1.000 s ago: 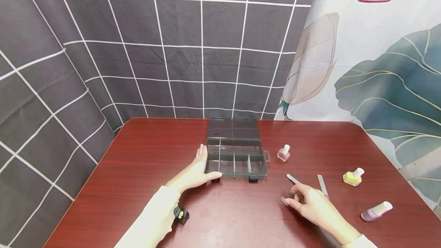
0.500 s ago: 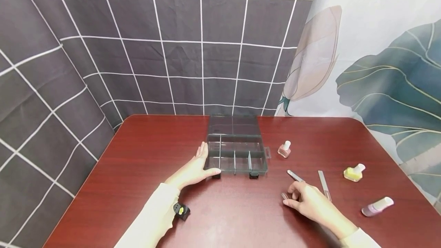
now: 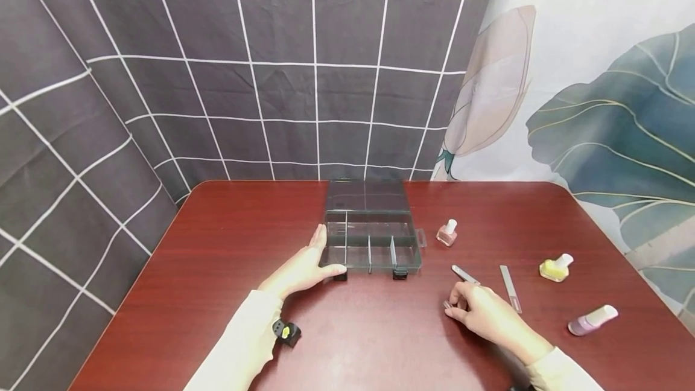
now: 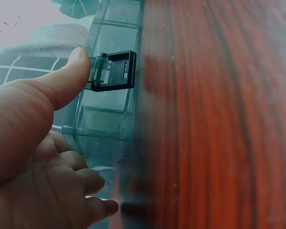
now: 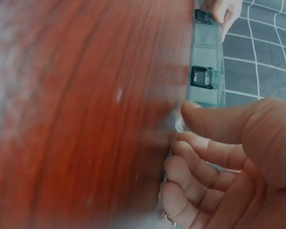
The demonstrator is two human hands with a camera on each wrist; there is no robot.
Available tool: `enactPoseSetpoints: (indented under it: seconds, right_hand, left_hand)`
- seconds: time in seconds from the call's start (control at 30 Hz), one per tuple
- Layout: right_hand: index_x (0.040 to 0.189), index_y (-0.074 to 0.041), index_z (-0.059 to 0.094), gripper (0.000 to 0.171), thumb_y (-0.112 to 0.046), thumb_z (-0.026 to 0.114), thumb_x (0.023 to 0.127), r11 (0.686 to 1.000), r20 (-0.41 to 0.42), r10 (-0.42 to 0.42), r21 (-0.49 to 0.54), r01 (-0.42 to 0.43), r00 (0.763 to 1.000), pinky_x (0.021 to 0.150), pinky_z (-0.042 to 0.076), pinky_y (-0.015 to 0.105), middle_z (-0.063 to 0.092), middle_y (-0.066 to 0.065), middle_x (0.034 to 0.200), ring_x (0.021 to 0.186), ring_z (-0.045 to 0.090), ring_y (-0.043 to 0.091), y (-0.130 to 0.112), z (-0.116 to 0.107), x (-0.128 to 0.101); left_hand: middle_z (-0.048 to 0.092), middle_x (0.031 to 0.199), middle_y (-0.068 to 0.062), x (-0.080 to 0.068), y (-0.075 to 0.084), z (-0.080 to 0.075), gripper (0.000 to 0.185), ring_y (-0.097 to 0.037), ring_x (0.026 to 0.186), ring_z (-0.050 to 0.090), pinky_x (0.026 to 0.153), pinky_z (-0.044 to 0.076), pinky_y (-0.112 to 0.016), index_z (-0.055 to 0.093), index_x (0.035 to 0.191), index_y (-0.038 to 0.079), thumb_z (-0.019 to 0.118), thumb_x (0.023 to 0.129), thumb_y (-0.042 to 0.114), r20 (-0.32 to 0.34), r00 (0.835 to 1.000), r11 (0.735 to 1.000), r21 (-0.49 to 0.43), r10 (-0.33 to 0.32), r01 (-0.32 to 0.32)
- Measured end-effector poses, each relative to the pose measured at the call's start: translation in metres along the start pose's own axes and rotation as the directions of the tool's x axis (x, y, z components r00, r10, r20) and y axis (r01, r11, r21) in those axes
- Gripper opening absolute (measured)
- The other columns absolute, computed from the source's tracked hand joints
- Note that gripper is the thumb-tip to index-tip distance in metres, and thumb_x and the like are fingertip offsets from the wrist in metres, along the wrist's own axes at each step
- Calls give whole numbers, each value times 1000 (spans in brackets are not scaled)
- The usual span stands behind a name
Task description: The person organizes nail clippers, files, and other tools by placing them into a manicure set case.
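Note:
A clear divided plastic case [image 3: 380, 256] stands at the table's middle with its lid back and two black latches in front. My left hand [image 3: 300, 267] rests at its left front corner, fingers straight along the side and thumb over the front edge. In the left wrist view the thumb lies beside a black latch [image 4: 115, 71]. My right hand [image 3: 483, 312] is low over the table, right of the case. Between its thumb and forefinger it pinches a small shiny, see-through piece [image 5: 179, 125]; its kind I cannot tell. The other fingers are curled.
Just beyond the right hand lies a slim silvery tool [image 3: 465, 274]; a flat metal nail file [image 3: 510, 289] is to its right. Nail polish bottles stand or lie around: pink [image 3: 447, 234], yellow [image 3: 555, 269] and lilac [image 3: 592, 321]. A grey checked cloth hangs behind the table.
My right thumb and forefinger have closed together on the small shiny piece, and the hand has shifted slightly, showing more of the nail file. The left hand stays at the case.

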State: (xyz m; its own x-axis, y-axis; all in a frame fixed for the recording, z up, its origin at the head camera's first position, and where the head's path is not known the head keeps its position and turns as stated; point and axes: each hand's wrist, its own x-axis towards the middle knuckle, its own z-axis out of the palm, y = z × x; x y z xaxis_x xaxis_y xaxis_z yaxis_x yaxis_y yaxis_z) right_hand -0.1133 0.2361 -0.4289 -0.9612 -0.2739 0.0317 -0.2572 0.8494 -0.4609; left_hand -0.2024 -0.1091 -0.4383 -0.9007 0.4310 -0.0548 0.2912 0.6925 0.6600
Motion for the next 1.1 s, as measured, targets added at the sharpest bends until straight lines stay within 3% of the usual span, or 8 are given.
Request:
enactPoseSetpoints:
  seconds: [0.37, 0.6, 0.93, 1.1]
  right_hand:
    - [68, -20, 47, 30, -7, 72, 77, 999, -15, -32, -35, 31, 999, 49, 33, 21, 41, -14, 58, 52, 36, 0, -5, 1, 3]
    - [69, -18, 50, 26, -6, 71, 78, 1000, -32, 20, -21, -21, 999, 48, 34, 22, 45, -12, 61, 52, 37, 2, -3, -5, 5]
    - [68, -21, 52, 27, -5, 73, 76, 996, -189, -92, 0, 94, 978, 50, 35, 21, 45, -17, 61, 54, 38, -3, -5, -11, 14]
    - [69, -21, 53, 25, -7, 72, 76, 997, -199, -72, 10, 75, 977, 52, 38, 20, 47, -17, 62, 56, 42, -2, -11, -11, 19]
  left_hand:
    - [2, 154, -17, -2, 2, -2, 99, -25, 139, 10, 111, 17, -42, 5, 148, -2, 65, 84, 46, -6, 1000, 1000, 4, -19, 19]
    - [-1, 154, -15, -3, 4, -1, 98, -23, 140, 6, 111, 13, -45, 3, 148, 0, 62, 85, 47, 12, 999, 999, 3, -32, 32]
    - [0, 154, -16, -1, 2, 0, 98, -21, 140, 5, 112, 11, -44, 4, 148, -2, 62, 85, 47, 7, 1000, 1000, 6, -22, 22]
    - [1, 154, -17, -1, 1, 1, 97, -22, 140, 6, 111, 12, -46, 6, 147, -4, 62, 86, 46, 4, 1000, 1000, 10, -5, 5]
